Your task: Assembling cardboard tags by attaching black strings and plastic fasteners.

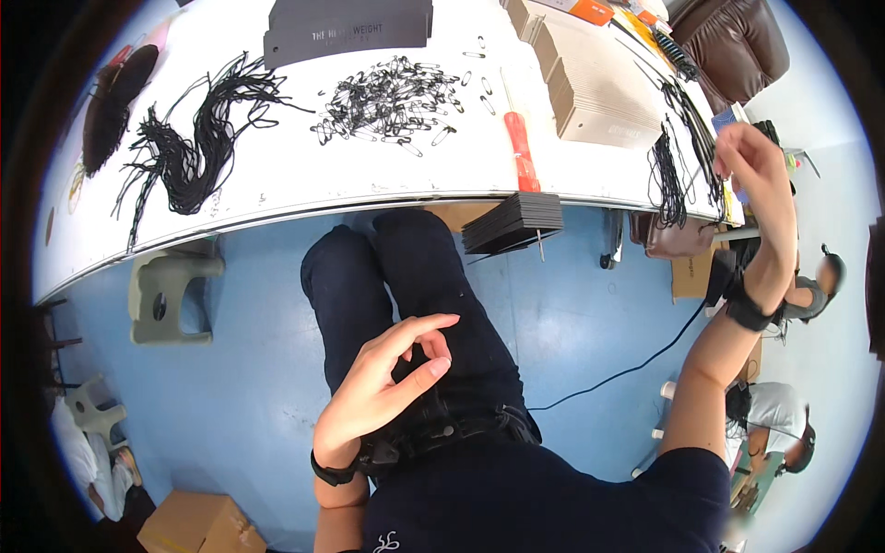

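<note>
My left hand (392,373) hovers above my lap, palm turned inward, fingers bent and the thumb apart from the index finger. It holds nothing that I can see. My right hand (756,166) is raised at the table's right end, beside hanging black cords (668,180). Its fingers are drawn in towards the thumb; whatever is between them is hidden. Ahead of my lap, a stack of black cards (516,224) juts past the table edge, with a thin metal pin showing below. A red-handled tool (519,147) with a slim shaft lies just behind it.
On the white table (286,175) lie a pile of black safety pins (392,100), a bundle of black cords (198,147), black printed cards (350,32) and beige card stacks (604,88). A grey stool (175,295) stands left; a cable (627,378) crosses the floor. Other people sit nearby.
</note>
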Demonstrator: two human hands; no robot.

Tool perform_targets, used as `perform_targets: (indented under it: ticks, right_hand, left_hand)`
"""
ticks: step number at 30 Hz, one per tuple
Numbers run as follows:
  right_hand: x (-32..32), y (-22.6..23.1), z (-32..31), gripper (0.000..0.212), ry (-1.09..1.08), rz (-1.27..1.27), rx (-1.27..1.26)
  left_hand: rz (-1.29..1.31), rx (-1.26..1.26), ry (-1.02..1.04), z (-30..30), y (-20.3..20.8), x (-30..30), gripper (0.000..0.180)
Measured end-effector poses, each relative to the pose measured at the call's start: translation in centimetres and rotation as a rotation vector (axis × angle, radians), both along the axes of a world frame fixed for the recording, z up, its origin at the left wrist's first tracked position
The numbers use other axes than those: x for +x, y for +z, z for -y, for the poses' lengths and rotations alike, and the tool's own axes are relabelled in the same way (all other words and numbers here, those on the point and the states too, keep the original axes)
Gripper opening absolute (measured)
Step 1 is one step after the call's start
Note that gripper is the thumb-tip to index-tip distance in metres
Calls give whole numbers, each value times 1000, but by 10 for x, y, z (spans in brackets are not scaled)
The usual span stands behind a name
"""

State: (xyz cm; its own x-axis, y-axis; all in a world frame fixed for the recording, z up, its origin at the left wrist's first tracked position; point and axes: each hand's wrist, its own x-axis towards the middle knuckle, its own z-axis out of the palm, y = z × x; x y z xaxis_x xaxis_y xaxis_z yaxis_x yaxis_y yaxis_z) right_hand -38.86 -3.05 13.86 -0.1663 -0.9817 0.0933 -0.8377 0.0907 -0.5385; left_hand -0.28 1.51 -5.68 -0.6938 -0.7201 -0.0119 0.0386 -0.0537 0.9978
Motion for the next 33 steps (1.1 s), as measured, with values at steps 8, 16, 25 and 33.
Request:
perform_targets:
  ticks: [8, 16, 25, 33]
  right_hand:
    - [4, -26, 43, 32, -50, 43, -122]
    - [168, -38, -13, 20, 287, -85, -306]
    - [255, -92, -38, 23, 647, 136, -456]
    - [244, -99, -40, 21, 595, 135, -442]
  left_hand:
    - [-19, 119, 94, -1, -9, 10, 33]
    - [-101, -47, 587, 3, 12, 23, 8]
    - [650, -1039, 1357, 77, 63, 53, 16]
    - [728, -1046, 1342, 89, 66, 50, 13]
